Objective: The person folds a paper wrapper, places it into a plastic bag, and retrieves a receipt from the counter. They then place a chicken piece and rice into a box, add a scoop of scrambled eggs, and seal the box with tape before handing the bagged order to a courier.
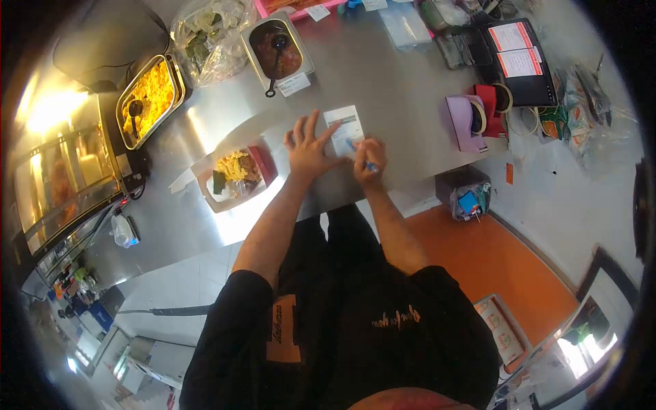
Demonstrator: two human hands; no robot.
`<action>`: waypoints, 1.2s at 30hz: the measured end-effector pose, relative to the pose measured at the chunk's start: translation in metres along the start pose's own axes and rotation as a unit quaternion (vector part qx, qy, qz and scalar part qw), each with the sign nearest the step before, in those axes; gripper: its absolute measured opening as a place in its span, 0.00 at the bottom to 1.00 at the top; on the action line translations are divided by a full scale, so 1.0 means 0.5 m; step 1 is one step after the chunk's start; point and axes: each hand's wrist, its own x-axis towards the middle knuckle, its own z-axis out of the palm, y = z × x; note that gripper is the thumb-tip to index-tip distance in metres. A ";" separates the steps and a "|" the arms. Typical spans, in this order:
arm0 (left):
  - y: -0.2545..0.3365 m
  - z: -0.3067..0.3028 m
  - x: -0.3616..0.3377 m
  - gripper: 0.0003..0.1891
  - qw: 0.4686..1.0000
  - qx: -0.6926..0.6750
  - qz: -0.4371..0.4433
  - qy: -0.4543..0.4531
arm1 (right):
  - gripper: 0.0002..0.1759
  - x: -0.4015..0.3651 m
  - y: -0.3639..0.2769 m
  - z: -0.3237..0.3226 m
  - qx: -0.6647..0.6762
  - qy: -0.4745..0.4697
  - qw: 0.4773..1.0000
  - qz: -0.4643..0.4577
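A white printed paper slip (347,120) lies on the steel counter in front of me. My left hand (311,152) is spread flat beside it, with the index finger on the slip's left edge. My right hand (370,160) is closed around a blue pen (372,167), its tip end over the lower part of the slip. Left of my left hand stands an open takeaway box (217,205) with shredded yellow food (237,166) and something dark green in it.
On the counter (383,89) are a metal pan of red sauce (279,55) with a black ladle and a tray of yellow food (152,96) at left. Tape dispensers (467,126) stand at the right edge, above a bin (470,199).
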 end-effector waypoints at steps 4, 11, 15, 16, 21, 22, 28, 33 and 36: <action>0.004 -0.007 0.008 0.51 1.000 0.012 0.000 -0.017 | 0.10 -0.018 0.029 -0.002 0.026 -0.038 0.996 -0.081; -0.002 0.001 0.004 0.54 0.999 0.020 -0.001 -0.030 | 0.08 -0.041 0.033 -0.021 0.046 -0.008 0.999 0.002; 0.000 0.002 0.005 0.54 0.999 0.030 -0.003 -0.033 | 0.08 -0.011 0.025 -0.009 -0.054 0.026 0.998 -0.012; 0.002 0.001 0.003 0.54 0.999 0.022 -0.006 -0.025 | 0.08 -0.019 0.023 -0.017 -0.051 0.013 0.998 -0.021; 0.006 -0.004 -0.001 0.53 1.000 0.014 -0.008 -0.023 | 0.09 -0.019 0.032 -0.017 -0.042 0.028 0.998 0.034; 0.009 -0.008 -0.002 0.52 1.000 0.013 -0.009 -0.026 | 0.09 -0.033 0.036 -0.027 0.006 0.005 0.999 0.049; -0.002 0.009 0.005 0.53 1.000 0.001 0.005 -0.008 | 0.09 -0.034 0.026 -0.050 0.050 0.011 0.994 0.099; 0.015 -0.010 0.004 0.53 1.000 0.018 0.009 -0.017 | 0.05 -0.026 0.045 -0.054 -0.058 -0.003 0.998 0.002; 0.019 -0.009 0.005 0.52 1.000 0.014 0.017 0.010 | 0.11 0.049 0.017 -0.057 -0.097 -0.073 0.987 -0.108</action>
